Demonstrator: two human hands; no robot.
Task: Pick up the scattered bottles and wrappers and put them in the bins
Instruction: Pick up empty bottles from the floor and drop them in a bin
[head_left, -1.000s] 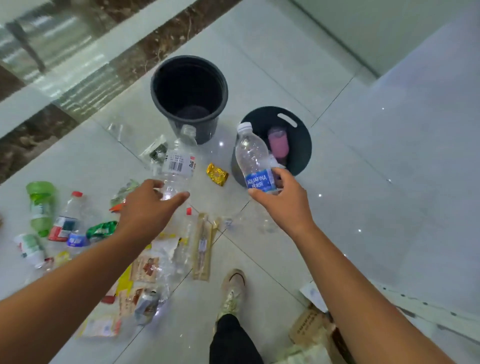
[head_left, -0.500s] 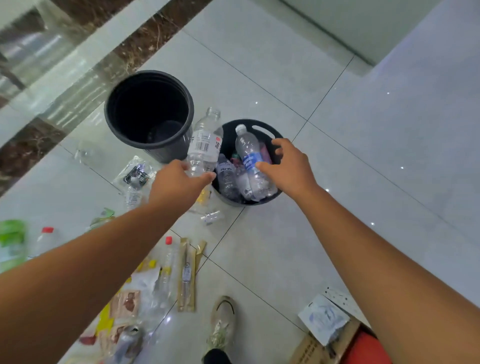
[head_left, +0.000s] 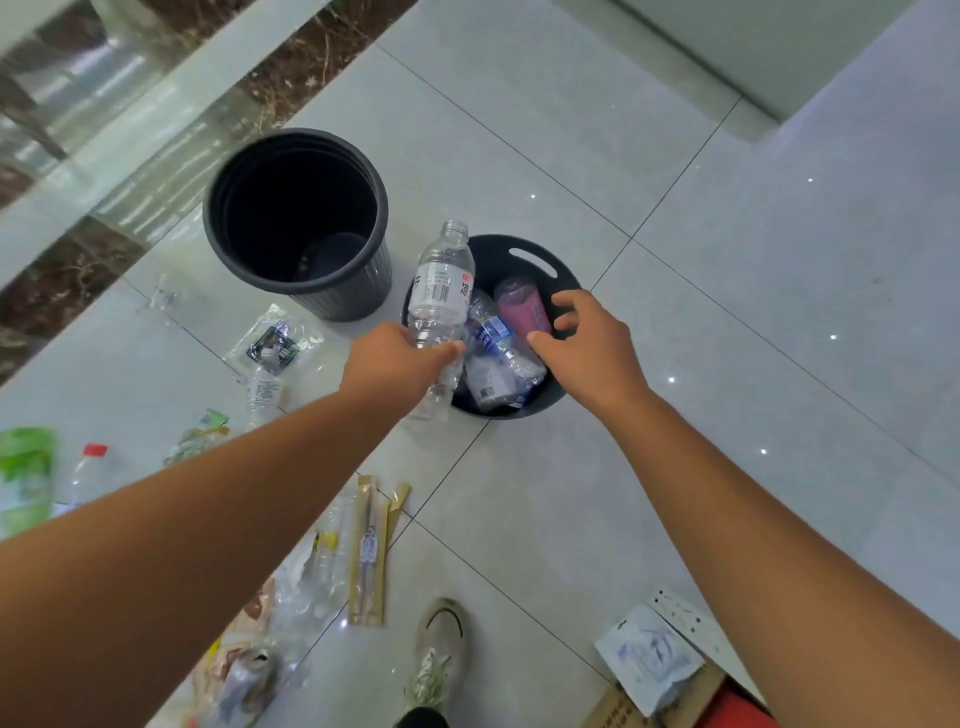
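Note:
My left hand (head_left: 395, 358) grips a clear uncapped bottle (head_left: 440, 291) with a white barcode label, held upright over the left rim of the low dark bin (head_left: 566, 275). My right hand (head_left: 587, 343) hovers over that bin with fingers spread and holds nothing. Inside the bin lie the blue-labelled clear bottle (head_left: 496, 338), a pink bottle (head_left: 522, 306) and other crushed clear bottles (head_left: 493, 382). A taller black bin (head_left: 296, 218) stands to the left, nearly empty. Wrappers (head_left: 272, 343) and bottles (head_left: 262, 392) lie scattered on the tiles at the left.
Chopstick sleeves (head_left: 369, 551) and plastic wrappers (head_left: 291, 587) lie in front of my shoe (head_left: 439, 649). A green cup (head_left: 23, 473) and a red-capped bottle (head_left: 85, 467) sit at far left. A cardboard box with paper packets (head_left: 654, 660) is at bottom right. A wall step runs along the left.
My right hand let go of the blue-labelled bottle, which now lies in the low bin. My left hand carried its bottle rightwards to that bin's rim.

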